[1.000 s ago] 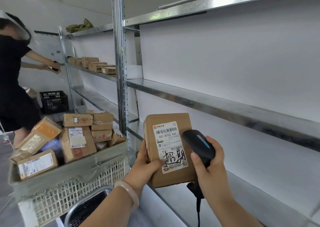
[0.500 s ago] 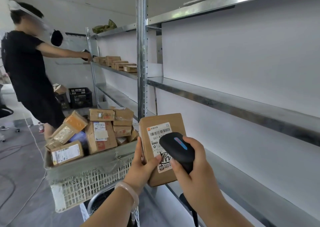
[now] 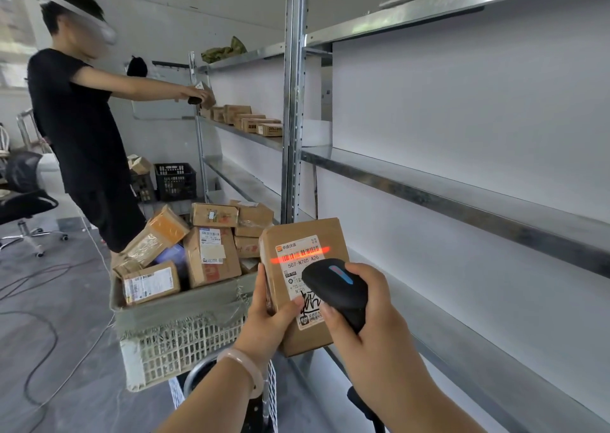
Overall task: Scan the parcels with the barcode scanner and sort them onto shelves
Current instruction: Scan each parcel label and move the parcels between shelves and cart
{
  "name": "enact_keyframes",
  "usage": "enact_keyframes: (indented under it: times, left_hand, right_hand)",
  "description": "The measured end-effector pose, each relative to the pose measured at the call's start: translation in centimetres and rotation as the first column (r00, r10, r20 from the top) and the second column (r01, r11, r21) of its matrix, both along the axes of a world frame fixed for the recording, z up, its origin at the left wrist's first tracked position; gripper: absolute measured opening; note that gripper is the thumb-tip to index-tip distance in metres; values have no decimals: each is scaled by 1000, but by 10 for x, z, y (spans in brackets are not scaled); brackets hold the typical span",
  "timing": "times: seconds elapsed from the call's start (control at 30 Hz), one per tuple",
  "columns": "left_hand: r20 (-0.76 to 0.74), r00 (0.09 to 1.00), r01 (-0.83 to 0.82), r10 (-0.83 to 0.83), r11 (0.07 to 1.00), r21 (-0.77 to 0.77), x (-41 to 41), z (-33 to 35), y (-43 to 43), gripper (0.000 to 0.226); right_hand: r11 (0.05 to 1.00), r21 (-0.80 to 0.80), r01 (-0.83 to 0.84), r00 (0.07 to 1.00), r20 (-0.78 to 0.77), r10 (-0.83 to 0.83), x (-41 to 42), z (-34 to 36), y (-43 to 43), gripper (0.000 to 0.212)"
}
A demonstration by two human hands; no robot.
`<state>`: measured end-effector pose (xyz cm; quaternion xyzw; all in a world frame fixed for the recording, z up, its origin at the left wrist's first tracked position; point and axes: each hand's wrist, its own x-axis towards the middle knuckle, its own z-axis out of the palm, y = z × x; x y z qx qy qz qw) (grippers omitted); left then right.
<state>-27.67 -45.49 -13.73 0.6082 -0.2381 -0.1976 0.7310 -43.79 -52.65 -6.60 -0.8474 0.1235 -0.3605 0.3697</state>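
Note:
My left hand (image 3: 268,320) grips a brown cardboard parcel (image 3: 297,234) upright by its left edge, thumb on the white shipping label. My right hand (image 3: 369,327) holds a black barcode scanner (image 3: 336,287) just in front of the label's lower half. A red scan line lies across the barcode near the label's top. The scanner's cable hangs down below my wrist. Metal shelves (image 3: 462,198) run along the right, close to the parcel.
A white plastic crate (image 3: 171,350) lined with grey sacking holds several more parcels (image 3: 211,254) on a cart to my left. Another person (image 3: 79,122) in black reaches to the far shelf, where several boxes (image 3: 254,122) stand. Black crates, an office chair and floor cables lie behind.
The red scan line has appeared on the barcode. The view has swung left, and the other person has reached further onto the far shelf.

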Motion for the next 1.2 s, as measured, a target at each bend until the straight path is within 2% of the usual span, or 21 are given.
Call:
enact_keyframes:
  times: [0.4,0.57,0.67,0.83,0.93,1.07,1.2]
  left_hand:
    - [-103,994,-27,27,1000,1,26,-14,21,89]
    - [-160,985,-57,63,998,42,50,-11,55,97]
    - [-204,976,-71,78,997,41,68,-9,78,99]
    - [-249,959,-123,136,990,65,94,-9,104,116]
    - [-257,951,-152,174,983,101,108,-12,107,113]
    - [-255,947,-167,195,977,129,123,-18,99,95]
    - [-238,954,-149,184,976,158,140,-26,82,96]
  right_hand:
    - [998,-42,43,997,-65,-46,32,-23,-4,58]
    - [995,23,95,993,-75,-93,62,-36,-3,57]
    - [992,110,65,995,-83,-56,84,-44,3,56]
    - [977,215,13,996,-87,5,122,-64,17,57]
    - [971,238,-8,994,-106,34,139,-73,19,57]
    - [965,260,-8,992,-120,41,159,-80,10,55]
    - [958,286,-14,988,-146,58,182,-88,-11,54]
